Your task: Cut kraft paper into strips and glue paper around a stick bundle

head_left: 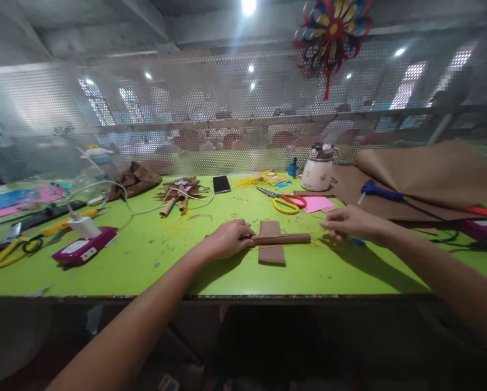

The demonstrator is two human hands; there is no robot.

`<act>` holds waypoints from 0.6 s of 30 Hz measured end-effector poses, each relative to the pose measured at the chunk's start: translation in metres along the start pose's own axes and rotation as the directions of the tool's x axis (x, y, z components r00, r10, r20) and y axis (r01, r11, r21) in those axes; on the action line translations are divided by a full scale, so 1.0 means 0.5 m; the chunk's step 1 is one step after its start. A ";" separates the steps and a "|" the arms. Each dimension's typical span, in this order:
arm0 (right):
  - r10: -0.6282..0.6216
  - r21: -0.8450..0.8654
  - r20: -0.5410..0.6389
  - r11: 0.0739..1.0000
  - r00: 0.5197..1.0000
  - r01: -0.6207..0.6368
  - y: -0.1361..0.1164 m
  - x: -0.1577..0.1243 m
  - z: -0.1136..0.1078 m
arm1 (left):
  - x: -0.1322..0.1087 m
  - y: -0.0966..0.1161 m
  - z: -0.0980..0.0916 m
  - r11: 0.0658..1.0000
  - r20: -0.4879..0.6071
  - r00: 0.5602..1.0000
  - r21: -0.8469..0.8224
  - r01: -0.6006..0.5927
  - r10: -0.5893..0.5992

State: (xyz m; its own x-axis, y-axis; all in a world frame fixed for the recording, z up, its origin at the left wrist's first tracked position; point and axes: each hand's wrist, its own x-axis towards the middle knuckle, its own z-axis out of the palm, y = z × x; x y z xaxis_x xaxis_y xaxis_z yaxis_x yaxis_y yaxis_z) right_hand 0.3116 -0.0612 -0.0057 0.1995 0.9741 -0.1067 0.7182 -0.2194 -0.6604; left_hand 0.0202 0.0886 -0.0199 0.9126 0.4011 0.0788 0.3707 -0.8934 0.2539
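My left hand grips the left end of a rolled brown paper tube lying level on the table. Crosswise beneath the tube is a flat brown paper strip. Thin yellow string runs along the tube and out past its right end. My right hand hovers right of that end, thumb and fingers pinched; what they hold, if anything, is too small to make out. Scissors with red and yellow handles lie behind the tube, beside pink paper.
A green table carries a white jug, a phone, large brown paper and a blue glue gun. At left are a purple power strip with a cable, more scissors and a brown paper craft piece.
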 end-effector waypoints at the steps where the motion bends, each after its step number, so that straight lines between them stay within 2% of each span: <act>1: -0.052 -0.093 -0.091 0.995 0.995 0.043 -0.013 -0.007 -0.004 | 0.000 -0.001 0.001 1.000 -0.003 1.000 0.001 0.003 -0.003; 3: -0.154 -0.245 -0.242 0.965 0.958 0.093 -0.037 -0.021 -0.011 | 0.002 -0.004 0.002 1.000 -0.007 1.000 0.000 0.005 -0.005; 7: -0.269 -0.340 -0.440 0.933 0.857 0.118 -0.057 -0.037 -0.019 | 0.003 -0.005 -0.002 1.000 -0.003 1.000 0.000 0.000 0.000; 9: -0.353 -0.414 -0.521 0.901 0.777 0.132 -0.051 -0.038 -0.020 | 0.002 -0.002 -0.005 1.000 0.003 1.000 0.002 0.001 -0.001; 12: -0.514 -0.555 -0.587 0.818 0.626 0.152 -0.045 -0.037 -0.007 | -0.001 0.002 -0.008 1.000 0.016 1.000 0.009 0.005 -0.005; 14: -0.601 -0.621 -0.583 0.763 0.546 0.177 -0.054 -0.038 0.016 | -0.001 0.001 -0.006 1.000 0.019 1.000 0.013 0.003 -0.004; 15: -0.645 -0.649 -0.549 0.730 0.532 0.214 -0.062 -0.040 0.031 | -0.002 0.000 -0.004 1.000 0.015 1.000 0.012 -0.001 0.001; 16: -0.688 -0.673 -0.489 0.689 0.536 0.270 -0.073 -0.041 0.049 | -0.002 -0.003 -0.002 1.000 0.007 1.000 0.008 -0.007 0.007; 18: -0.761 -0.693 -0.299 0.588 0.576 0.417 -0.094 -0.043 0.088 | -0.002 -0.009 0.003 1.000 -0.014 1.000 -0.004 -0.013 0.013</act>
State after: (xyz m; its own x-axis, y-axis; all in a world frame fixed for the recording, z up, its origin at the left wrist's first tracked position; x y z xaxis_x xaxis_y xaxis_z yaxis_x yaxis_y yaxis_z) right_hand 0.2445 -0.0696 -0.0050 -0.2323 0.7117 0.6629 0.9676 0.2386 0.0828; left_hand 0.0182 0.0918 -0.0226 0.9149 0.3920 0.0961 0.3578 -0.8979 0.2565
